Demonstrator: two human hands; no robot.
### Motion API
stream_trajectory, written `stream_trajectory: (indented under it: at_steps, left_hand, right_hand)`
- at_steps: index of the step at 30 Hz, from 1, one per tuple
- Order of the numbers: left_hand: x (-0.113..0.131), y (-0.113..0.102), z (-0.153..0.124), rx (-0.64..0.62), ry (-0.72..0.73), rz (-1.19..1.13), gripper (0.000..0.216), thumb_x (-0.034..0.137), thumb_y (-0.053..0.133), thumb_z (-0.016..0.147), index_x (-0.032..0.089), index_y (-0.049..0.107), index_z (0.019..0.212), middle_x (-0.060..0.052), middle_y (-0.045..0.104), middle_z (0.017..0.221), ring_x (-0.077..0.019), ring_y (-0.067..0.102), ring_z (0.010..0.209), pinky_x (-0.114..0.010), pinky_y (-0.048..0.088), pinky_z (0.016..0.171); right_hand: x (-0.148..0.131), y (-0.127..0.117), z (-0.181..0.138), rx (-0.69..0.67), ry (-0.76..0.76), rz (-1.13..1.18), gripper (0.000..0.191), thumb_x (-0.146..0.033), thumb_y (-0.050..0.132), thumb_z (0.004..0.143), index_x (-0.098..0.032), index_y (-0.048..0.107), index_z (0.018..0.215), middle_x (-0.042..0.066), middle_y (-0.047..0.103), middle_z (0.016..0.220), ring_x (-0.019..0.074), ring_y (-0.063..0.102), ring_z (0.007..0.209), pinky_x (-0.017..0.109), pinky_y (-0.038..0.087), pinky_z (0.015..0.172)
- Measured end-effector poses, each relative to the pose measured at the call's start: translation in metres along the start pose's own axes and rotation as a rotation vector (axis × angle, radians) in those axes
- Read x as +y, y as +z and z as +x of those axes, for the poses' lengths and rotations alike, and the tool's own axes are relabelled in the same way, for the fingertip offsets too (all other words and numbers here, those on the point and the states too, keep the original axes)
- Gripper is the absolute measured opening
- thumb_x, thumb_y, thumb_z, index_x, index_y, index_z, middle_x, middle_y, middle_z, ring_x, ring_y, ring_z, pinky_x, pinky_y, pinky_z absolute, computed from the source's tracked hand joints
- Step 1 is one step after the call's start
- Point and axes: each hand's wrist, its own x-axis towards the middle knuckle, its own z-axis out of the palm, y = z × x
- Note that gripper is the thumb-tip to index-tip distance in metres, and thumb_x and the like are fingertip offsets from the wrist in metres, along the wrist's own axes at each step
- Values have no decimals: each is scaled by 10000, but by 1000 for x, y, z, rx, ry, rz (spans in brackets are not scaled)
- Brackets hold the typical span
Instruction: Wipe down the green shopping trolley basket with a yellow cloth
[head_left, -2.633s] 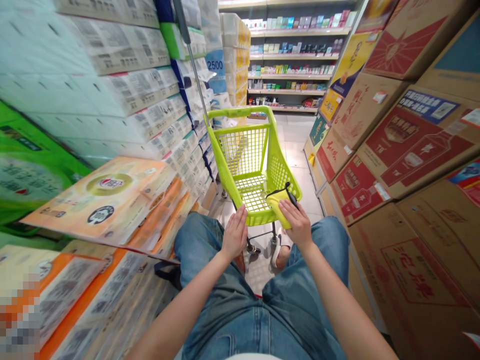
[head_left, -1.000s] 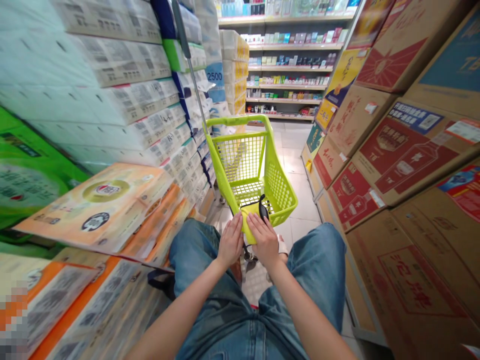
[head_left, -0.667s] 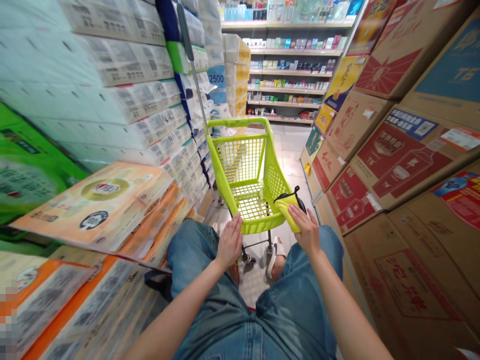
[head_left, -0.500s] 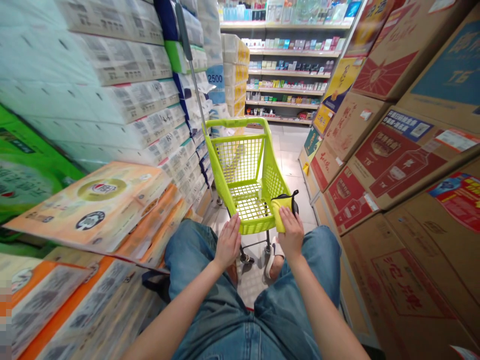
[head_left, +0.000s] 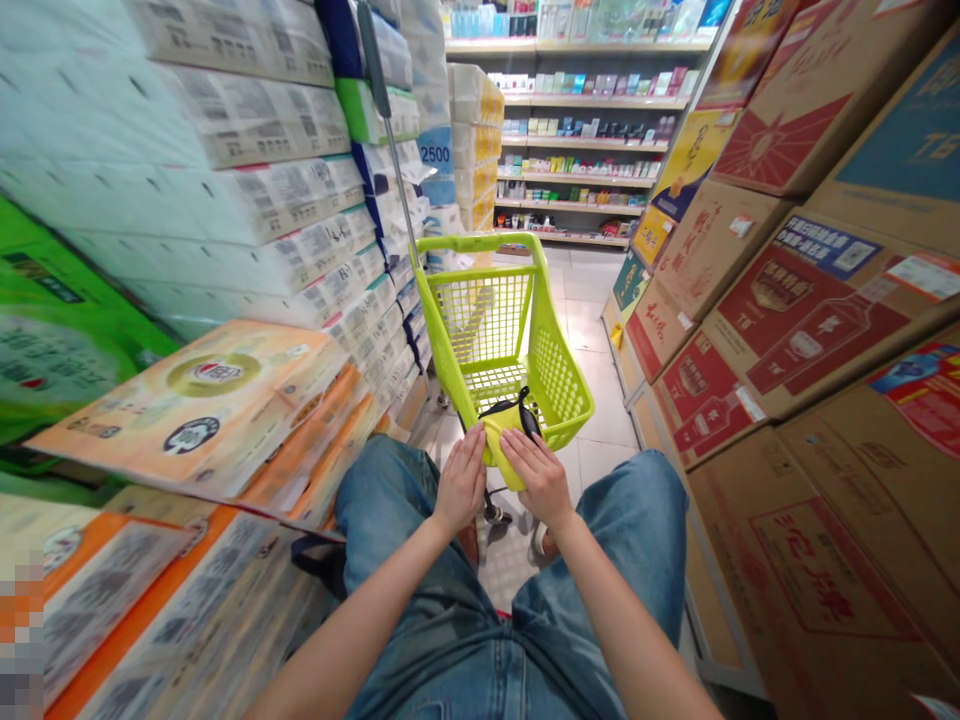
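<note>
the left hand point(head_left: 461, 485) lies with its fingers straight and together at the near left corner of a lime green shopping cart point(head_left: 450, 365); its thumb is hidden, so i cannot tell whether it grips the edge. just beside it, the right hand point(head_left: 541, 480) holds a yellow cloth point(head_left: 499, 422) with black trim, its fingers laid flat and close together over it. the cloth drapes across the cart's near edge, between the two hands, touching the right one. a long-handled pole point(head_left: 375, 60) rises beyond the left hand. well to the left of the hands are stacked tissue packs point(head_left: 247, 110); well to the right, piled cartons point(head_left: 810, 335). far ahead of both stand shelves point(head_left: 585, 103).
</note>
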Motion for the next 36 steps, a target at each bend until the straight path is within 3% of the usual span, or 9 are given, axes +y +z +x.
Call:
stream_trajectory:
  at_steps: [4,9,11,14,18,21,25,30,36]
  left_hand:
    - [1,-2,1,-10,-1,-6,633,119,312,990,197,114,1585,-134,257,1621,-224,258,1498,-478,315,1189]
    - [1,-3,1,-22,-3,-8,636,119,311,987,201,111,1586,-127,279,1615,-218,247,1502,-477,303,1196]
    - [2,-2,1,-17,-10,-7,641,119,309,988,205,98,1587,-127,268,1619,-219,255,1499,-479,307,1194]
    - [2,-1,0,-16,-21,0,648,123,316,989,208,84,1588,-131,245,1626,-223,266,1495,-482,317,1190]
    - [1,-2,-1,-16,-13,7,650,118,313,984,200,87,1588,-141,236,1625,-237,266,1494,-491,337,1179]
    - [1,-3,0,-27,-11,5,647,119,311,984,196,92,1588,-142,239,1624,-237,263,1495,-493,338,1179]
    - [1,-3,0,-35,-16,7,650,123,307,988,213,75,1589,-128,247,1625,-223,269,1494,-483,325,1187]
    - [3,-2,1,-33,-28,-1,647,134,314,993,215,74,1589,-125,267,1620,-217,250,1500,-477,309,1194]
    - [3,-3,1,-31,-24,12,647,132,312,988,218,86,1589,-117,274,1618,-215,259,1498,-477,322,1189]
  right_hand:
    - [49,-26,-19,3,-19,-31,772,-9,403,785,-204,344,1530,83,530,1471,208,424,1421,453,350,1185]
    - [88,-40,-40,81,175,-87,784,10,390,753,-212,392,1505,97,525,1474,221,427,1419,486,357,1175]
    - [77,-31,-38,165,280,-120,772,12,385,747,-203,419,1488,110,550,1449,229,445,1407,495,364,1163]
    - [31,-6,-22,243,377,-147,741,-5,400,757,-183,436,1476,129,570,1426,246,465,1393,503,367,1151]
    - [-35,20,6,100,294,-34,757,-13,408,747,-175,416,1487,98,539,1462,217,444,1408,461,338,1178]
    - [-43,18,12,43,224,-1,759,-19,405,752,-184,405,1493,73,529,1474,195,436,1412,430,304,1197]
    - [-1,-6,-4,30,132,-36,711,-24,404,791,-213,432,1476,59,568,1440,180,477,1381,432,195,1233]
    - [63,-37,-27,93,271,-172,686,-27,422,783,-224,477,1437,63,587,1420,196,514,1351,457,159,1230]
    - [84,-53,-22,19,290,-193,690,-15,426,737,-235,515,1384,51,602,1405,193,526,1338,436,121,1219]
